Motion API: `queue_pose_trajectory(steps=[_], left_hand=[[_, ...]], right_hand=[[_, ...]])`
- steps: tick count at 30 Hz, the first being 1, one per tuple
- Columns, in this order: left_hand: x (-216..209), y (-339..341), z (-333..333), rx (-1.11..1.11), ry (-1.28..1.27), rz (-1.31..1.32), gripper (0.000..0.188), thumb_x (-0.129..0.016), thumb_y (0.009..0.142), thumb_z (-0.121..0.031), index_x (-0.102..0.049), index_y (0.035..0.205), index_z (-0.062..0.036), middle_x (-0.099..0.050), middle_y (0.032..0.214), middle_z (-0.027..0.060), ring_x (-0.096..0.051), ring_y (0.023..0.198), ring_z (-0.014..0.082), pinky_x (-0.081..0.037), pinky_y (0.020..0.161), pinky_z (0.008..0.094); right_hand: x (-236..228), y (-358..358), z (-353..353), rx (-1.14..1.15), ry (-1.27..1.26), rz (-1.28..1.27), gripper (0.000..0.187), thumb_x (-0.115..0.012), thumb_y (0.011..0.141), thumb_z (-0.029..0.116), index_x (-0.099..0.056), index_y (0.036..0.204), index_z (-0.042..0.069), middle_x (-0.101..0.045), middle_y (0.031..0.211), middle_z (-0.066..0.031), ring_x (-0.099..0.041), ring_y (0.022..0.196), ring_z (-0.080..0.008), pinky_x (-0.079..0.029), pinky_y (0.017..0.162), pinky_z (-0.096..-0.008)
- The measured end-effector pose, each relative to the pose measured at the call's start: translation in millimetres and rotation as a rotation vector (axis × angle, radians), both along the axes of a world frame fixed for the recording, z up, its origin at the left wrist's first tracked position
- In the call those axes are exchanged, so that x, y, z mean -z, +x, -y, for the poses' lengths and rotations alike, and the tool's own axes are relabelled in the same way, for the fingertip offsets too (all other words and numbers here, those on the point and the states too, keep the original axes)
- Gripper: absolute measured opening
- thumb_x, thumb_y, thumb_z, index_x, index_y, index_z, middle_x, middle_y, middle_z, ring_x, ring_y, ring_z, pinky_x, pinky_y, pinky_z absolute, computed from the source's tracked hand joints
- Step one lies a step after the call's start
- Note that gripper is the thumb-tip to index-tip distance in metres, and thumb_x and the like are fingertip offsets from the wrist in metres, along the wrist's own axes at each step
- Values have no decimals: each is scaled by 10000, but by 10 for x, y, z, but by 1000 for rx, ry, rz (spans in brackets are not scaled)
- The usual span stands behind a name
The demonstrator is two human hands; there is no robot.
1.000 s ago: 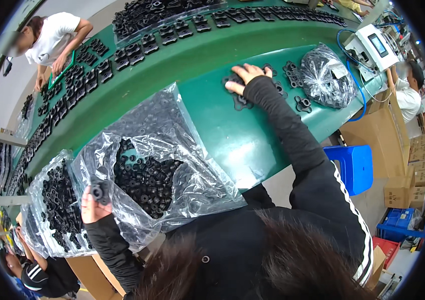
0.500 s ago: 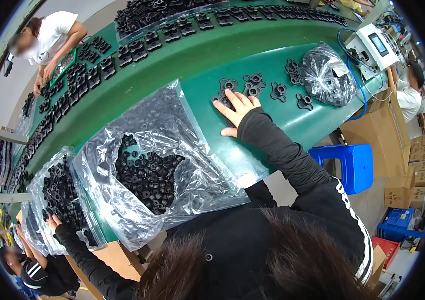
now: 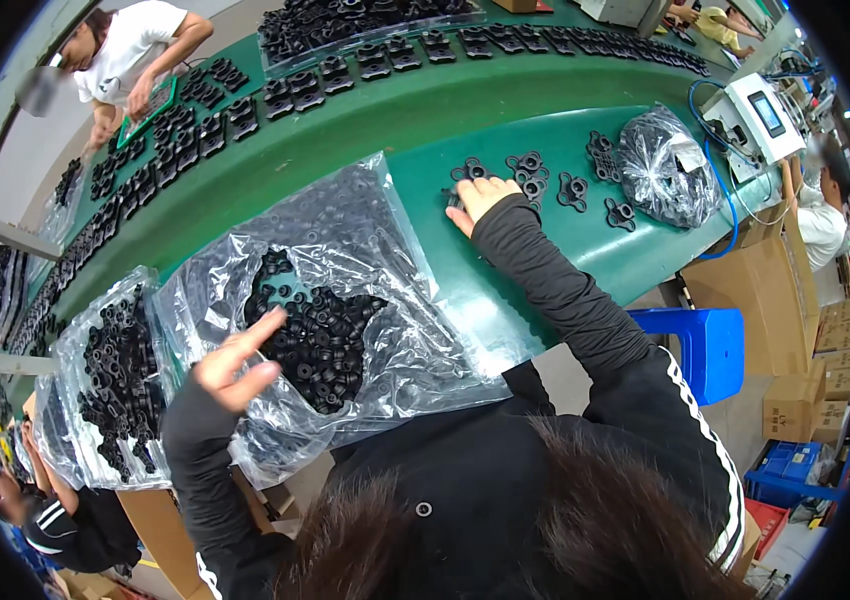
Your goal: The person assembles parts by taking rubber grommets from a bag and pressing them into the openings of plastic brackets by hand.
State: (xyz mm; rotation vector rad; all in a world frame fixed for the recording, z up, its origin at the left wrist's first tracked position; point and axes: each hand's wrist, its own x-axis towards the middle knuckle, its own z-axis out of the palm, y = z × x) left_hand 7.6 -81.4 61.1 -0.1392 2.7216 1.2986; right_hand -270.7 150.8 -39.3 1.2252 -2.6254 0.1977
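My left hand (image 3: 235,368) is over the near-left side of a large clear plastic bag (image 3: 395,350). Its thumb and index finger are apart, and no object shows between them. Through the torn opening of the bag, many small black ring-like parts (image 3: 320,345) show. My right hand (image 3: 487,203) is curled on the green table with its fingers bent round a black bracket-like part, mostly hidden under them. Just beyond it lies a black three-lobed bracket (image 3: 470,168). More such brackets (image 3: 573,192) lie to its right.
A second clear bag (image 3: 120,390) of black parts lies at the left. Rows of black brackets (image 3: 307,90) line the raised green belt. A wrapped bundle (image 3: 667,168), a white device with a screen (image 3: 760,115) and a blue stool (image 3: 710,355) are at the right. Co-workers sit around.
My left hand has left the left bag and moved right, over the large bag's opening. The right hand's fingers have gone from spread to curled. The whole view has shifted slightly.
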Motion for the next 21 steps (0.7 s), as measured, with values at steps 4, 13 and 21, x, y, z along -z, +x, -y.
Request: queue_pose_trajectory(steps=[4, 13, 21], left_hand=[[632, -256, -302, -150, -832, -211, 477, -579, 740, -133, -483, 1202, -66, -503, 1201, 142, -429, 1161, 285, -302, 979, 339], [907, -217, -297, -296, -678, -251, 314, -598, 671, -95, -582, 983, -66, -588, 996, 84, -546, 888, 277, -388, 843, 353], [843, -295, -65, -452, -384, 5, 315, -605, 625, -35, -593, 933, -101, -582, 896, 77, -547, 717, 207, -431, 693, 294]], right_hand=[[-74, 25, -39, -59, -426, 111, 309, -599, 738, 243, -536, 961, 39, -590, 820, -115, -559, 707, -253, -427, 678, -320], [-274, 531, -312, -145, -624, 566, 328, -611, 750, 208, -514, 993, 9, -593, 733, -97, -536, 537, -163, -432, 507, -245], [-477, 784, -83, -197, -939, 1463, 262, -543, 811, 123, -510, 1043, 5, -574, 747, -69, -510, 546, -116, -386, 460, -175]])
